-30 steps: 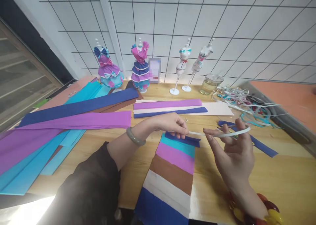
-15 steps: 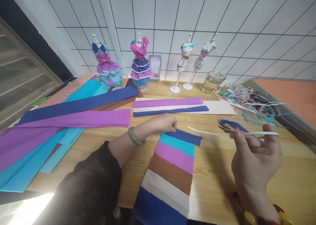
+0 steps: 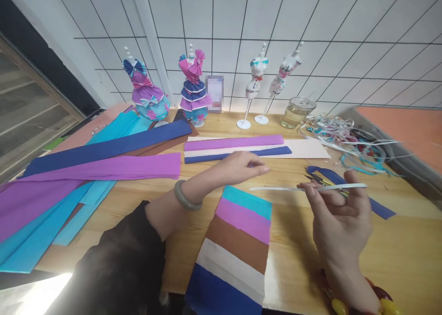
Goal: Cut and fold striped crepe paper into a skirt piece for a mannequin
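My left hand (image 3: 241, 165), closed with its fingers fairly straight, hovers just above the far end of the striped crepe paper panel (image 3: 238, 248). A bit of dark blue shows beneath its fingers, seemingly the navy paper strip, otherwise hidden. The panel has bands of turquoise, purple, brown, white and navy, and its near end reaches over the table edge. In my right hand (image 3: 340, 218) a thin white strip (image 3: 276, 189) is pinched between thumb and fingers, its free end pointing left. Behind that hand lie partly hidden scissors (image 3: 314, 178) and a loose navy strip (image 3: 381, 209).
Long crepe paper strips (image 3: 103, 147) lie at left. Rolled strips (image 3: 238, 142) rest on white card across the back. Two paper-dressed mannequins (image 3: 193, 94), two bare ones (image 3: 255, 78), a glass jar (image 3: 299, 112) and tangled ribbon scraps (image 3: 345, 133) stand or lie farther back.
The navy strip at the panel's far end has left it, and my left hand has risen slightly away with straighter fingers. My right hand has moved left with the white strip.
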A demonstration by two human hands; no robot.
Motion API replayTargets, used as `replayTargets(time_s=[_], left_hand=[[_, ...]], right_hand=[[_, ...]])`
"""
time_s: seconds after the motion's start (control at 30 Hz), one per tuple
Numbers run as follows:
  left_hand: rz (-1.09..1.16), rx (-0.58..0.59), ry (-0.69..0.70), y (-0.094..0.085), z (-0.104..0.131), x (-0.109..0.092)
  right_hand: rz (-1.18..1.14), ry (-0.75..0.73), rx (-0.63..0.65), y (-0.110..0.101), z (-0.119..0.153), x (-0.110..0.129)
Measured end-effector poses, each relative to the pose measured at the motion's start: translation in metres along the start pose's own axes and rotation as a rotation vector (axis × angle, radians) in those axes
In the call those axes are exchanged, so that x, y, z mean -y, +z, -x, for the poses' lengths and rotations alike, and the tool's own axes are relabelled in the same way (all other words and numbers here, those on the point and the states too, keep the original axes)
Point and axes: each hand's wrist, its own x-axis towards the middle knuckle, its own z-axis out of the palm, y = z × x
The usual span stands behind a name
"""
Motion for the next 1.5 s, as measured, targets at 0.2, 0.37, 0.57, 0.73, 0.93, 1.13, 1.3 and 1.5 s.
replayTargets(time_s=[0.2, 0.37, 0.57, 0.73, 0.93, 1.13, 1.3, 1.5], left_hand=[[0.275, 0.323, -0.121, 0.005, 0.002, 0.001], [0.015, 0.502, -0.201, -0.007, 0.011, 0.014], [-0.163, 0.353, 0.076, 0.007, 0.020, 0.010], [-0.336, 0.148, 0.391, 0.036, 0.037, 0.011], [-0.579, 0.023, 0.392, 0.061, 0.062, 0.013], [-0.653, -0.047, 0.317, 0.070, 0.062, 0.007], [-0.563, -0.048, 0.283, 0.065, 0.062, 0.009], [-0.436, -0.039, 0.067, 0.047, 0.054, 0.020]], right_hand=[[0.003, -0.045, 0.005, -0.002, -0.002, -0.003], [0.012, -0.037, -0.035, -0.002, -0.006, -0.004], [0.028, 0.025, -0.013, 0.000, -0.006, -0.002], [0.019, 0.043, -0.008, 0.000, -0.007, -0.002], [0.012, 0.050, -0.023, 0.000, -0.010, -0.005], [0.008, 0.103, -0.047, 0.002, -0.013, -0.004], [-0.004, 0.108, -0.025, 0.003, -0.014, -0.004], [-0.001, 0.097, -0.025, 0.002, -0.015, -0.006]])
